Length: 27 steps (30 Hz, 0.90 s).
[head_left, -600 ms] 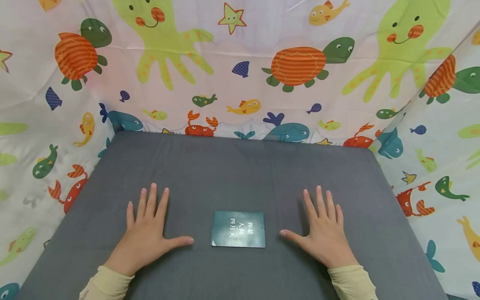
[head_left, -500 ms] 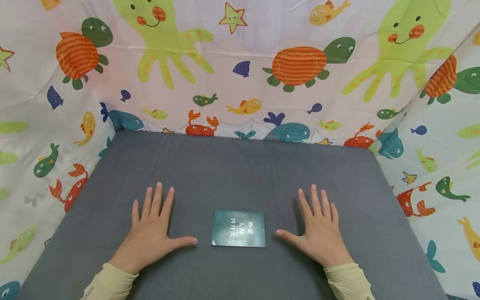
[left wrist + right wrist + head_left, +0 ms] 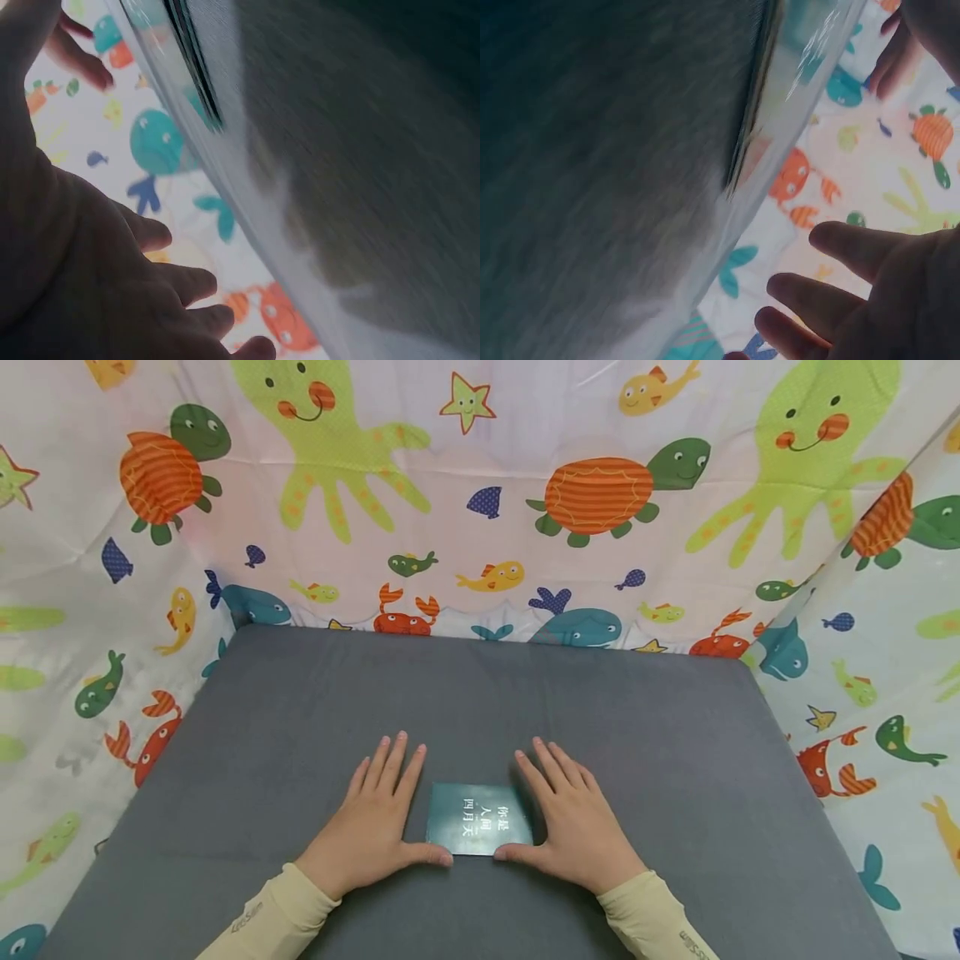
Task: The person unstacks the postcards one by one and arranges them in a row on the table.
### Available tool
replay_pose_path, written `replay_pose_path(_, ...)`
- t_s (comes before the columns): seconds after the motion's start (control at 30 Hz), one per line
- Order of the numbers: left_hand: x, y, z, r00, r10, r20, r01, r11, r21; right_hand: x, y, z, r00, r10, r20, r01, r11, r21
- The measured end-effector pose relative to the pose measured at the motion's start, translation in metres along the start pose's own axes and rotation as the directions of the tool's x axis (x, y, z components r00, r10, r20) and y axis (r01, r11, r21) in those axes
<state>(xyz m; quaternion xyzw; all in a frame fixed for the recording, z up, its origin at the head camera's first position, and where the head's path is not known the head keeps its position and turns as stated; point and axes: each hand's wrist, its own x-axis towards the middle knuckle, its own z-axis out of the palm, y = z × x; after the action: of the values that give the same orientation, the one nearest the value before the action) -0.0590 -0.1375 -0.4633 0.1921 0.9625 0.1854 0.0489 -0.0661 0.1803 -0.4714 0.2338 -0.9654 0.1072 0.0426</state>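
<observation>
A thin teal-green book (image 3: 480,818) with white Chinese characters lies flat on the grey surface; its text runs sideways. My left hand (image 3: 367,831) is at its left side, fingers straight and pointing away, the thumb over the near left corner. Mirroring it, my right hand (image 3: 577,827) is at the right side, its thumb over the near right corner. Whether either thumb touches the book cannot be told. In the left wrist view, the book's edge (image 3: 199,67) shows beyond the left hand (image 3: 150,277). The right wrist view shows the book's layered edge (image 3: 754,97) and the right hand (image 3: 855,292).
The grey cloth-covered tabletop (image 3: 480,710) extends around the book. Behind it hangs a white curtain (image 3: 480,460) printed with sea animals, and similar printed cloth (image 3: 52,568) stands along the left and right sides.
Both hands have moved inward from well apart to the two sides of the book, and their thumbs now overlap its near corners. The book stays in place on the table.
</observation>
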Motion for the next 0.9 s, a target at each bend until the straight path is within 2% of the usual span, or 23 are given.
replay_pose_path(0.1, 0.005, 0.008, 0.002, 0.999, 0.051, 0.021, -0.05, 0.999, -0.02, 0.007, -0.008, 0.001, 0.999, -0.041, 0.015, 0.041, 0.999, 0.009)
replay_pose_path(0.2, 0.009, 0.013, 0.002, 0.996, 0.076, 0.054, -0.075, 0.997, -0.032, 0.013, -0.014, -0.001, 0.997, -0.06, 0.04, 0.06, 0.998, 0.012)
replay_pose_path(0.3, 0.014, 0.015, 0.002, 0.992, 0.098, 0.081, -0.095, 0.995, -0.036, 0.018, -0.019, -0.003, 0.994, -0.067, 0.083, 0.066, 0.998, 0.018)
replay_pose_path(0.5, 0.022, 0.015, 0.002, 0.976, 0.165, 0.144, -0.156, 0.985, -0.074, 0.022, -0.024, -0.003, 0.979, -0.078, 0.19, 0.059, 0.993, 0.106)
replay_pose_path(0.6, 0.024, 0.015, 0.004, 0.968, 0.182, 0.17, -0.171, 0.982, -0.077, 0.022, -0.025, -0.001, 0.974, -0.08, 0.21, 0.054, 0.991, 0.126)
replay_pose_path(0.9, 0.028, 0.015, 0.009, 0.971, 0.207, 0.121, -0.2, 0.978, -0.066, 0.021, -0.025, -0.003, 0.977, -0.096, 0.192, 0.066, 0.985, 0.161)
